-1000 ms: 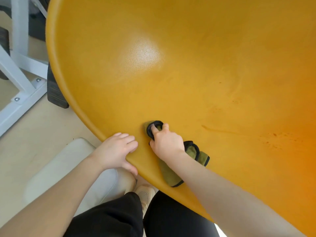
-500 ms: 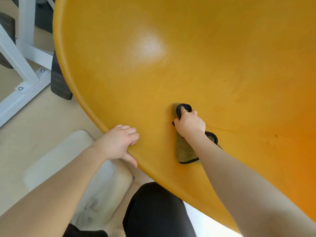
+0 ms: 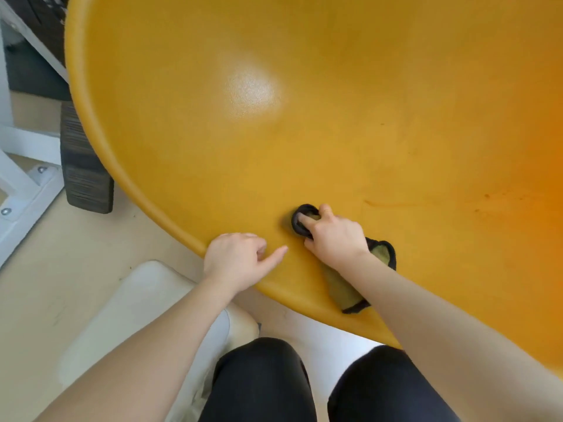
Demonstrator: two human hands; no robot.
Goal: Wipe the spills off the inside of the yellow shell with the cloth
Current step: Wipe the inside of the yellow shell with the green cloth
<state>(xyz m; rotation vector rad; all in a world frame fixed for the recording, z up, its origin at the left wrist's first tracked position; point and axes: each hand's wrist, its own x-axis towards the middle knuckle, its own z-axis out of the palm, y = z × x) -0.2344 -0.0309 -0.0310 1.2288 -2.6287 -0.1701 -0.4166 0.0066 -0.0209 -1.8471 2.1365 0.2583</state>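
the right hand [image 3: 333,236] presses the cloth [image 3: 344,287] against the inside of the yellow shell [image 3: 335,117], fingers [image 3: 304,219] curled into its bunched front. the left hand [image 3: 234,257] rests on the rim, forefinger out. mid-wipe; next stroke should probably reach the brown streak [image 3: 387,205] just right of the fingers.

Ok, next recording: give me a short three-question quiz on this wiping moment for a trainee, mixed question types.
1. True or false: the right hand presses the cloth against the inside of the yellow shell.
2. Multiple choice: where is the left hand? A) on the cloth B) at the shell's near rim, index finger extended C) on the white frame
3. Fill in: the visible streak on the shell lies to the ____ of the right hand in the head view.

Key: 1 true; 2 B; 3 right
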